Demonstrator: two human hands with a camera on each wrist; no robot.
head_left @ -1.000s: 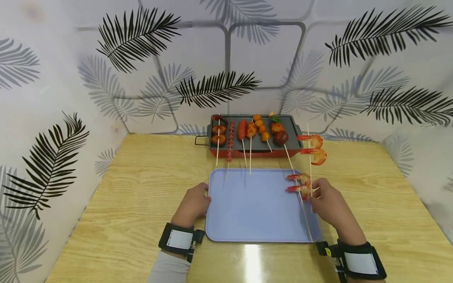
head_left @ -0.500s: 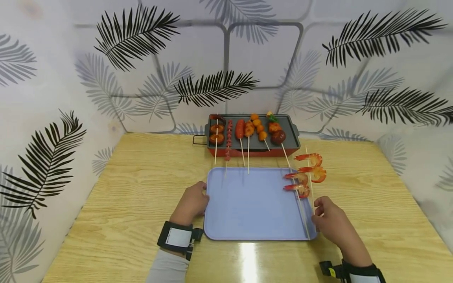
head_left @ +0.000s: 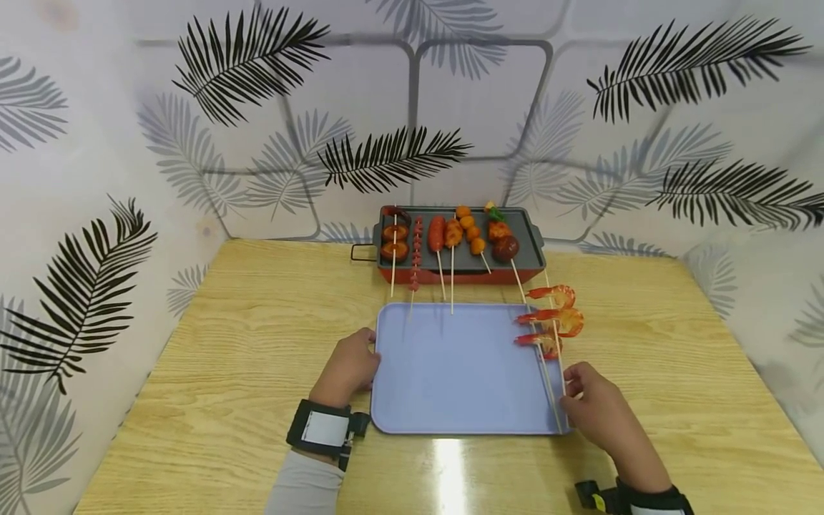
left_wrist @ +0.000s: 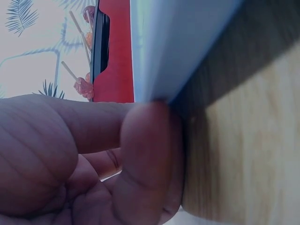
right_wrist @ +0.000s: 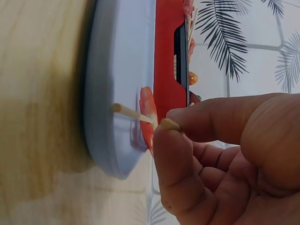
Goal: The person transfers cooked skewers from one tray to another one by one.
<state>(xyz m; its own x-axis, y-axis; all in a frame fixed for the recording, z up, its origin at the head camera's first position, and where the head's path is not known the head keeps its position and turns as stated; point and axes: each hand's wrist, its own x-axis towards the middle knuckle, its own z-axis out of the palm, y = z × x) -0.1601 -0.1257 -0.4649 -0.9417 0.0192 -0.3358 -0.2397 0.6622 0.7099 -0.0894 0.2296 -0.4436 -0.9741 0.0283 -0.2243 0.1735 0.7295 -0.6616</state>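
Note:
My right hand (head_left: 599, 408) pinches the stick end of a shrimp skewer (head_left: 569, 323) between thumb and fingers, at the right edge of a pale blue tray (head_left: 450, 386). Two orange-red shrimps sit on its far part, overlapping a second shrimp skewer (head_left: 529, 341) that lies on the tray's right side. In the right wrist view the pinched stick tip (right_wrist: 169, 124) shows at the fingertips, with the lying skewer's stick end (right_wrist: 117, 108) over the tray rim. The tray's left rim is held by my left hand (head_left: 346, 368); the left wrist view shows its fingers (left_wrist: 145, 154) against that rim.
Behind the tray stands a red grill box with a dark grey top (head_left: 534, 247) and a wire handle (head_left: 363, 252). Several food skewers, including a sausage (head_left: 437, 234), lie across it, some sticks jutting toward the tray. A leaf-patterned wall (head_left: 360, 79) closes the back.
My right hand first came nearer the front edge, then swung slightly left, bringing the held shrimp skewer back and over the tray's right side. The left hand stays on the rim.

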